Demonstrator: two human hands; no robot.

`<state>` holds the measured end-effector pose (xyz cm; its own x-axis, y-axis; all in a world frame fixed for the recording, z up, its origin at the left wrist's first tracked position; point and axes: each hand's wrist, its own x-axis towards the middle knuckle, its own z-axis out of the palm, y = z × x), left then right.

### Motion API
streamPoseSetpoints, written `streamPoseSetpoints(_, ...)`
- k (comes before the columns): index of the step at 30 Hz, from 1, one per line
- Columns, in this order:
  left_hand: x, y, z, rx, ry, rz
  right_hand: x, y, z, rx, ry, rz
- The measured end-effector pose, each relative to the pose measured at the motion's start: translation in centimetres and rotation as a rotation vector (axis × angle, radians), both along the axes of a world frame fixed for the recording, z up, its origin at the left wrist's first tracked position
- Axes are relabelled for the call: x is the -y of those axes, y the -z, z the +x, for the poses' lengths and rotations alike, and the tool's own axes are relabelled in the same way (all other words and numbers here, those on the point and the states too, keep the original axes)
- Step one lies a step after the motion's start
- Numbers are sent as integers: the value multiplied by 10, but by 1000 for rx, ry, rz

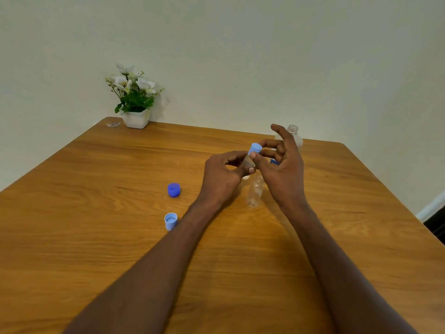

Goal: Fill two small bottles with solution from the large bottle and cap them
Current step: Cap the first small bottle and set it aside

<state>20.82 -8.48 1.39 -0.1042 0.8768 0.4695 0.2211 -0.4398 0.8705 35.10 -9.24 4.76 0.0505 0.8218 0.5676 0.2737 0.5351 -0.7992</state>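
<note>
**Seat the light-blue cap square on the held bottle**

Your right hand (pixel 280 165) pinches the light-blue plastic screw cap (pixel 255 148) between thumb and curled fingers, index finger sticking up free. Your left hand (pixel 222 175) is curled round the small clear plastic bottle (pixel 247 162), held tilted above the wooden table (pixel 120 237), with the cap at its mouth. Whether the threads have caught, can't tell. Fill level hidden by fingers.

Likely step: capping bottle one. Hold the bottle steady in the left, turn only the cap, keep it square to the neck so it doesn't cross-thread. Don't squeeze the body; thin plastic may spill if it's full.

Just below your hands, a second small clear bottle (pixel 255 191) stands uncapped on the table and looks empty. The large clear bottle (pixel 294 133) stands open behind your right hand. To the left lie a dark-blue cap (pixel 173 189) and another light-blue cap (pixel 170 221), open side up. A white pot of flowers (pixel 135 102) sits at the far corner.
</note>
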Motion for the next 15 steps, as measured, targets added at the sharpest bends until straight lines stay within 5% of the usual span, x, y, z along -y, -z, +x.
streamPoseSetpoints(15,-2,1,-1,-7,-3,12,2,-3,0,-17,-28,7)
